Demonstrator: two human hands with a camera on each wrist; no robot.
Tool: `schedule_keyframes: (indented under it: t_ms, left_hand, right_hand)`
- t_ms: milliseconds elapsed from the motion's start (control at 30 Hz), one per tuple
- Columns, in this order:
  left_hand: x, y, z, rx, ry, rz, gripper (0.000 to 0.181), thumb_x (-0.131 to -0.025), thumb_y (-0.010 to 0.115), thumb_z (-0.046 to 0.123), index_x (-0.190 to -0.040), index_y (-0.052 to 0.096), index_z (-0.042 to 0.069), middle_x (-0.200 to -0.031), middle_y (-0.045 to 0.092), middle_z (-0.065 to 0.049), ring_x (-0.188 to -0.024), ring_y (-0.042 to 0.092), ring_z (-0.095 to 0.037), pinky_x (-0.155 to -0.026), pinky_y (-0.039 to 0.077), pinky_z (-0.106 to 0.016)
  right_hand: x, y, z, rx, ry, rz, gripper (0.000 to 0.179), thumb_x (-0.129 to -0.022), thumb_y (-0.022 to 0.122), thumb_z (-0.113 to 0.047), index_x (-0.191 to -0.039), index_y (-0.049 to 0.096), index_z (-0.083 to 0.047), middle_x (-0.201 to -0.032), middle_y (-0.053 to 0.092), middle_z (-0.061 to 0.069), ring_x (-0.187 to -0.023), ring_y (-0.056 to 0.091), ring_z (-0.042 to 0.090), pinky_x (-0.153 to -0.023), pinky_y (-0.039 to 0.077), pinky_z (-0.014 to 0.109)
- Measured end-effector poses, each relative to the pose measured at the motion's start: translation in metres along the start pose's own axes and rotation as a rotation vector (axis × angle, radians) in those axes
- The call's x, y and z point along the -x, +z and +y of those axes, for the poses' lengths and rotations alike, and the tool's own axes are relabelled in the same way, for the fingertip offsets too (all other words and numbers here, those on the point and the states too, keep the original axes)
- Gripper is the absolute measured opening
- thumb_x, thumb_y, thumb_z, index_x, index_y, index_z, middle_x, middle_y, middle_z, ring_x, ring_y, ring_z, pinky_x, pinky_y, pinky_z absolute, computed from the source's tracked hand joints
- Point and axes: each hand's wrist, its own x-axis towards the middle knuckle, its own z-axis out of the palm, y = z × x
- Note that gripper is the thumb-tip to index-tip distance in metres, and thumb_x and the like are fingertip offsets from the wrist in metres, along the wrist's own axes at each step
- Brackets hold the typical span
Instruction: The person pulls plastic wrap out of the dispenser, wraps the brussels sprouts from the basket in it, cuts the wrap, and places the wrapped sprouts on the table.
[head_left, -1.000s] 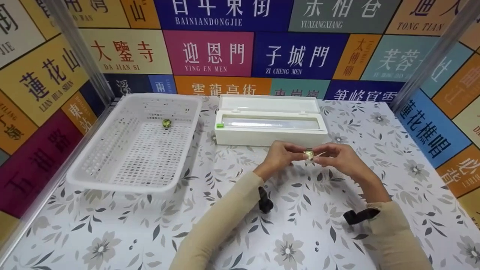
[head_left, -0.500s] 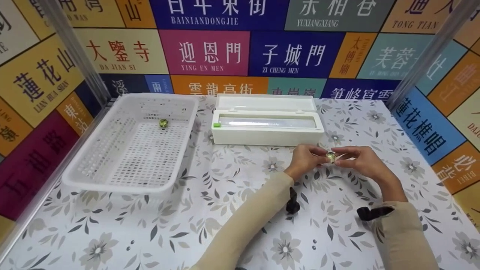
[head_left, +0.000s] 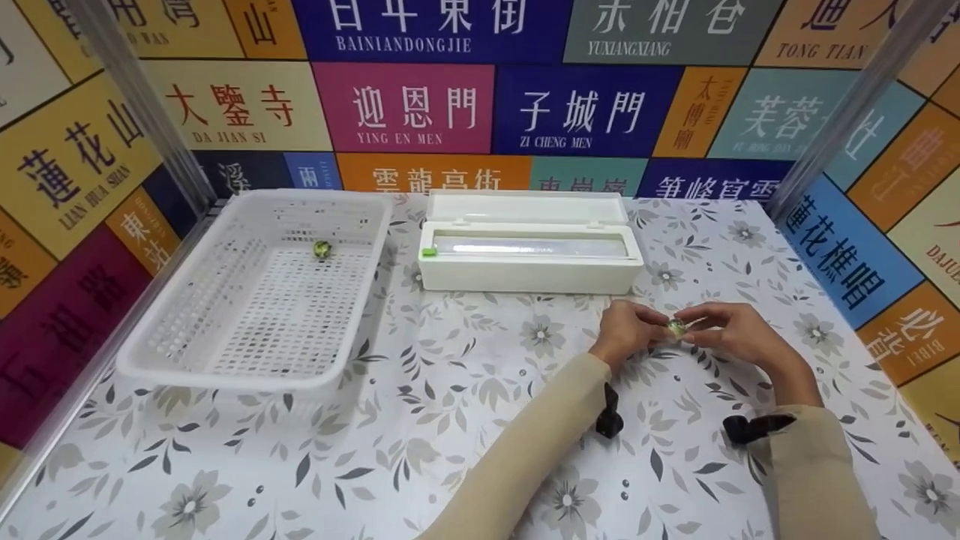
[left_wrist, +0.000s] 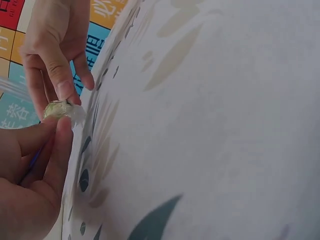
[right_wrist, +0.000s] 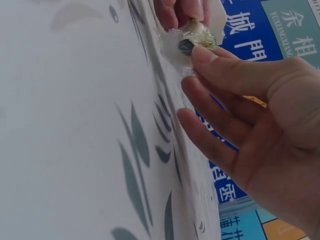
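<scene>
Between my hands is a small greenish-yellow ball [head_left: 676, 328] wrapped in clear plastic film. The right wrist view shows the wrapped ball [right_wrist: 192, 41] with a dark round spot and crumpled film around it. My left hand [head_left: 624, 330] pinches it from the left with thumb and fingers. From the other side my right hand [head_left: 739, 330] pinches it, its thumb beside the dark spot; its lower fingers are spread loosely. A similar ball [head_left: 322, 249] lies in the white perforated basket [head_left: 244, 381], near its back end.
A white cling film dispenser [head_left: 529, 276] stands at the back middle with its lid raised and a green slider [head_left: 429, 253] at its left end. Floral cloth [head_left: 375, 450] covers the table. Printed panels [head_left: 405, 109] wall off the back and sides.
Both hands have moved right and slightly toward the person, carrying the wrapped ball. They keep pinching it throughout. The camera view has shifted a little.
</scene>
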Motion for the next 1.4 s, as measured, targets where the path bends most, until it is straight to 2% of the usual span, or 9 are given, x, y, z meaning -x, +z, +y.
schedule_keyframes:
  t_ms: [133,233,400,567,767,1033,1267,1400]
  left_hand:
    - [0.002,0.002,0.000,0.050,-0.050,0.010,0.013,-0.077,0.084,0.001,-0.089,0.081,0.006,-0.081,0.078,-0.003,-0.069,0.073,-0.011,-0.059,0.058,-0.016]
    - [0.002,0.003,0.000,0.080,-0.076,0.021,0.013,-0.076,0.084,-0.001,-0.088,0.080,0.004,-0.078,0.077,-0.004,-0.067,0.076,-0.020,-0.055,0.060,-0.019]
    - [0.003,0.004,0.000,0.065,-0.084,0.026,0.013,-0.078,0.082,-0.001,-0.089,0.080,0.005,-0.079,0.077,-0.004,-0.065,0.075,-0.020,-0.052,0.058,-0.018]
    - [0.002,0.005,-0.003,0.110,-0.102,0.008,0.014,-0.079,0.080,-0.003,-0.091,0.080,0.004,-0.082,0.077,-0.006,-0.068,0.076,-0.024,-0.055,0.061,-0.023]
    - [0.000,0.005,-0.004,0.107,-0.116,0.004,0.013,-0.080,0.079,-0.003,-0.090,0.080,0.006,-0.082,0.076,-0.005,-0.066,0.075,-0.022,-0.056,0.062,-0.024]
    - [-0.001,0.004,-0.001,0.089,-0.132,-0.010,0.012,-0.082,0.078,-0.001,-0.091,0.080,0.006,-0.080,0.075,-0.004,-0.066,0.075,-0.020,-0.057,0.062,-0.024]
    - [0.002,0.002,-0.001,0.120,-0.129,-0.039,0.012,-0.083,0.076,-0.004,-0.093,0.079,0.003,-0.082,0.076,-0.009,-0.072,0.076,-0.027,-0.061,0.064,-0.028]
    - [0.005,-0.007,-0.004,0.164,-0.109,-0.069,0.013,-0.083,0.076,-0.006,-0.095,0.078,-0.001,-0.081,0.076,-0.012,-0.077,0.076,-0.033,-0.063,0.065,-0.032]
  right_hand:
    - [-0.002,-0.001,-0.001,0.012,0.034,-0.041,0.046,-0.091,0.074,-0.022,-0.133,0.064,-0.007,-0.124,0.069,0.022,-0.091,0.064,-0.007,-0.073,0.055,0.019]
    - [-0.002,-0.001,-0.002,0.005,0.030,-0.062,0.044,-0.092,0.073,-0.020,-0.132,0.064,-0.006,-0.123,0.069,0.023,-0.091,0.065,-0.005,-0.073,0.056,0.018]
    - [-0.001,0.001,-0.001,-0.015,0.019,-0.076,0.044,-0.092,0.074,-0.020,-0.131,0.064,-0.005,-0.124,0.069,0.023,-0.092,0.066,-0.005,-0.077,0.056,0.016]
    - [0.000,0.000,0.000,-0.026,0.026,-0.092,0.047,-0.091,0.074,-0.022,-0.133,0.062,-0.006,-0.125,0.068,0.023,-0.093,0.066,-0.004,-0.079,0.056,0.016]
    - [0.001,-0.003,0.000,-0.032,0.024,-0.079,0.047,-0.092,0.073,-0.020,-0.134,0.061,-0.004,-0.125,0.068,0.024,-0.092,0.067,-0.003,-0.078,0.057,0.017]
    - [0.002,-0.006,-0.001,-0.037,0.009,-0.070,0.047,-0.092,0.074,-0.025,-0.133,0.062,-0.004,-0.128,0.066,0.024,-0.093,0.065,-0.008,-0.079,0.057,0.016]
    - [0.004,-0.008,-0.004,0.012,0.046,-0.061,0.047,-0.094,0.071,-0.031,-0.134,0.062,-0.008,-0.129,0.066,0.022,-0.094,0.063,-0.006,-0.078,0.057,0.019]
    - [0.005,-0.010,-0.010,0.062,0.078,-0.015,0.043,-0.095,0.070,-0.032,-0.132,0.064,-0.011,-0.128,0.067,0.019,-0.098,0.063,0.004,-0.076,0.055,0.019]
